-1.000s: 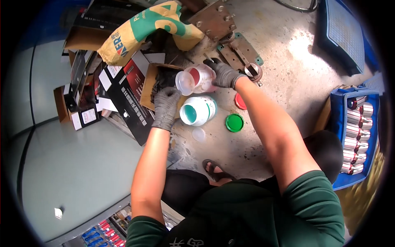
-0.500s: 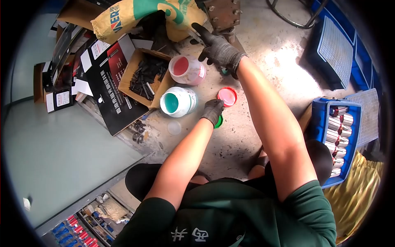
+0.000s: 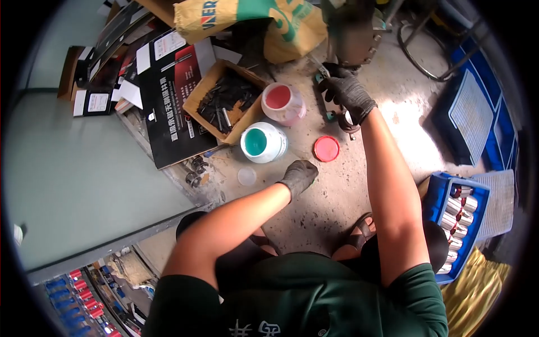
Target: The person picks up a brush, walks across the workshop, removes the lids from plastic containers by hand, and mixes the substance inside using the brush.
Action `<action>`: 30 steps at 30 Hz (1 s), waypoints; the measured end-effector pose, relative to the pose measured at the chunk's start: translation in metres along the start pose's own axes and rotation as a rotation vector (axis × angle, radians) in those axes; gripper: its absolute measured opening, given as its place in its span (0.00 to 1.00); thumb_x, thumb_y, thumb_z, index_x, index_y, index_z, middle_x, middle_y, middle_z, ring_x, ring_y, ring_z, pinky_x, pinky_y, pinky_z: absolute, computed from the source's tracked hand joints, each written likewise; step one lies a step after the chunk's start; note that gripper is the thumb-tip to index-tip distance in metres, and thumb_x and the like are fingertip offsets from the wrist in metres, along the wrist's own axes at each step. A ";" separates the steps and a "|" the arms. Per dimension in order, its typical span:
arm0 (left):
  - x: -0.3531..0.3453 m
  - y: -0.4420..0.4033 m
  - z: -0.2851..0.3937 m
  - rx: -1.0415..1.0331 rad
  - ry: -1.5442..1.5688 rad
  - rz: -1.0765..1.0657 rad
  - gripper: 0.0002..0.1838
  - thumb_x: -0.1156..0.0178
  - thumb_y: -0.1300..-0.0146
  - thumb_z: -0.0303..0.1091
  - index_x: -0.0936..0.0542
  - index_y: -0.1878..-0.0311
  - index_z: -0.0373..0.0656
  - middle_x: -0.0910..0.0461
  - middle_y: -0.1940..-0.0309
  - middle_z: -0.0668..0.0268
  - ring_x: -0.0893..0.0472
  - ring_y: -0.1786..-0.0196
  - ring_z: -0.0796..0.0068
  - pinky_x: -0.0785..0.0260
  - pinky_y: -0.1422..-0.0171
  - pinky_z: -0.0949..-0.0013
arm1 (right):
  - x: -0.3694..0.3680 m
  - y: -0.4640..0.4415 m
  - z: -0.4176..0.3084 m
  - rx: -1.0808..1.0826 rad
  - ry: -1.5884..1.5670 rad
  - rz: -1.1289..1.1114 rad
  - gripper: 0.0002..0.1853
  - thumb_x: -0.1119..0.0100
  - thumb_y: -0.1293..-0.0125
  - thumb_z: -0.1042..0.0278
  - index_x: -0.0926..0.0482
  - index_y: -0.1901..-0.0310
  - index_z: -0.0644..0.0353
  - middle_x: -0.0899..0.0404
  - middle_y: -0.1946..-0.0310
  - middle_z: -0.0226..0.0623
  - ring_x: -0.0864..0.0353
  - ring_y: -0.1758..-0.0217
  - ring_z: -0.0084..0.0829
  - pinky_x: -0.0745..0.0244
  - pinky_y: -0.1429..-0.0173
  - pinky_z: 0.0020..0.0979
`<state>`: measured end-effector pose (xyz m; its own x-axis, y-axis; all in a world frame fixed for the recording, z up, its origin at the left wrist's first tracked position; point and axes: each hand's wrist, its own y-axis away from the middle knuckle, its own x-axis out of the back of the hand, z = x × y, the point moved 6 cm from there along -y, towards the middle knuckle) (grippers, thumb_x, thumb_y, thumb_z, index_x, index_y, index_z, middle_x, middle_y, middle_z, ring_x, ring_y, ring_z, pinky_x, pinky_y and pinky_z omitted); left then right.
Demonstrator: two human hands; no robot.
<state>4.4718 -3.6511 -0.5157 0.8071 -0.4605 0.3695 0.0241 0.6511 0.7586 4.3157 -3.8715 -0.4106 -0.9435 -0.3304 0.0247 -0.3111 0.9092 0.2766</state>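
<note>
The left hand (image 3: 301,175), gloved in grey, has its fingers curled in tight, knuckles up; whether anything is pinched inside cannot be told. Half a second ago it was touching the red lid (image 3: 327,149); now it is apart, just beside that lid on the side toward the body, over the green lid (image 3: 316,180), of which only a sliver shows. The left forearm crosses in front of the body with the elbow bent out to the side.

The right hand (image 3: 348,94) was raised near the yellow sack (image 3: 297,33), its fingers stretched out; now it is over the metal fixture (image 3: 349,123), palm down, its fingers partly bent. The fingertips are dark against the metal, so their hold cannot be made out. The right arm reaches forward, nearly straight.

The white jar (image 3: 272,143) and the pink jar (image 3: 293,109) are side by side on the floor (image 3: 297,224), both uncapped, mouths tilted toward the wearer's left, as half a second ago. A clear disc (image 3: 246,176) lies near the white jar. Just past the jars is a cardboard box (image 3: 201,89) of black pieces. Well to the right, a blue crate (image 3: 439,188) holds silver cylinders (image 3: 457,230).
</note>
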 end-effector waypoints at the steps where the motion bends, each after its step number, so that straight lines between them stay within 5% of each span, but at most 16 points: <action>1: 0.018 0.032 0.027 -0.042 -0.037 -0.060 0.15 0.37 0.33 0.38 0.13 0.52 0.37 0.13 0.63 0.59 0.15 0.57 0.71 0.23 0.50 0.66 | -0.005 0.000 -0.004 -0.005 -0.035 -0.008 0.19 0.41 0.29 0.69 0.21 0.38 0.60 0.14 0.67 0.32 0.18 0.71 0.23 0.24 0.67 0.27; 4: 0.077 0.072 0.049 -0.475 -0.067 -0.003 0.15 0.37 0.33 0.39 0.13 0.53 0.37 0.12 0.63 0.55 0.13 0.59 0.67 0.21 0.48 0.63 | -0.015 0.001 -0.011 0.034 -0.207 -0.041 0.10 0.38 0.31 0.72 0.19 0.50 0.62 0.15 0.68 0.31 0.18 0.70 0.23 0.24 0.66 0.27; 8: 0.188 0.088 0.053 -0.453 -0.317 0.176 0.12 0.33 0.31 0.35 0.14 0.49 0.40 0.13 0.57 0.62 0.16 0.55 0.73 0.20 0.44 0.68 | -0.018 -0.004 -0.001 -0.015 -0.001 -0.028 0.08 0.42 0.27 0.69 0.18 0.52 0.60 0.17 0.69 0.30 0.19 0.69 0.22 0.26 0.65 0.27; 12: 0.262 0.067 -0.021 -0.388 0.226 0.462 0.13 0.35 0.34 0.28 0.15 0.47 0.39 0.15 0.57 0.66 0.18 0.56 0.77 0.22 0.47 0.70 | -0.042 0.006 -0.005 -0.039 0.108 -0.070 0.13 0.45 0.22 0.61 0.18 0.48 0.61 0.18 0.69 0.26 0.20 0.70 0.22 0.28 0.67 0.25; 16: 0.292 0.058 -0.054 -0.320 0.370 0.435 0.16 0.38 0.36 0.25 0.16 0.45 0.37 0.15 0.56 0.64 0.19 0.55 0.77 0.23 0.47 0.72 | -0.086 0.019 -0.021 -0.016 0.362 -0.251 0.14 0.41 0.26 0.69 0.18 0.43 0.62 0.14 0.62 0.38 0.20 0.66 0.21 0.24 0.62 0.27; 20: 0.287 0.048 -0.055 -0.362 0.058 0.439 0.20 0.42 0.33 0.25 0.19 0.39 0.36 0.15 0.51 0.59 0.17 0.51 0.71 0.23 0.40 0.69 | -0.101 0.016 -0.048 0.385 0.750 -0.374 0.13 0.42 0.27 0.70 0.15 0.46 0.62 0.13 0.55 0.47 0.13 0.55 0.42 0.19 0.51 0.39; 21: 0.283 0.054 -0.047 -0.217 0.069 0.370 0.20 0.42 0.32 0.25 0.19 0.37 0.37 0.15 0.46 0.57 0.17 0.44 0.67 0.25 0.34 0.67 | -0.103 0.017 -0.058 0.479 0.865 -0.333 0.13 0.42 0.30 0.70 0.14 0.48 0.60 0.13 0.55 0.49 0.14 0.52 0.51 0.19 0.48 0.43; 25: 0.280 0.056 -0.041 -0.282 0.103 0.325 0.20 0.41 0.30 0.27 0.19 0.36 0.37 0.16 0.43 0.55 0.18 0.40 0.65 0.27 0.31 0.66 | -0.083 0.004 -0.067 0.351 1.010 -0.041 0.15 0.44 0.37 0.71 0.13 0.51 0.58 0.13 0.59 0.52 0.14 0.53 0.56 0.19 0.47 0.46; 28: 0.281 0.049 -0.038 -0.305 0.093 0.333 0.19 0.41 0.28 0.30 0.19 0.36 0.38 0.16 0.42 0.54 0.18 0.38 0.65 0.28 0.30 0.66 | -0.085 -0.008 -0.056 0.454 1.144 0.002 0.16 0.44 0.38 0.72 0.13 0.50 0.56 0.13 0.58 0.53 0.14 0.52 0.56 0.20 0.46 0.46; 30: 0.283 0.046 -0.033 -0.293 0.037 0.358 0.19 0.40 0.28 0.32 0.19 0.37 0.38 0.15 0.42 0.54 0.17 0.39 0.64 0.27 0.31 0.65 | -0.086 -0.014 -0.040 0.306 1.126 0.045 0.13 0.42 0.36 0.70 0.12 0.53 0.53 0.13 0.58 0.53 0.14 0.51 0.56 0.20 0.46 0.47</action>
<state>4.7214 -3.7314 -0.3939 0.8151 -0.1571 0.5577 -0.0990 0.9107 0.4011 4.4059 -3.8658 -0.3782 -0.3681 -0.1948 0.9091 -0.4398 0.8980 0.0143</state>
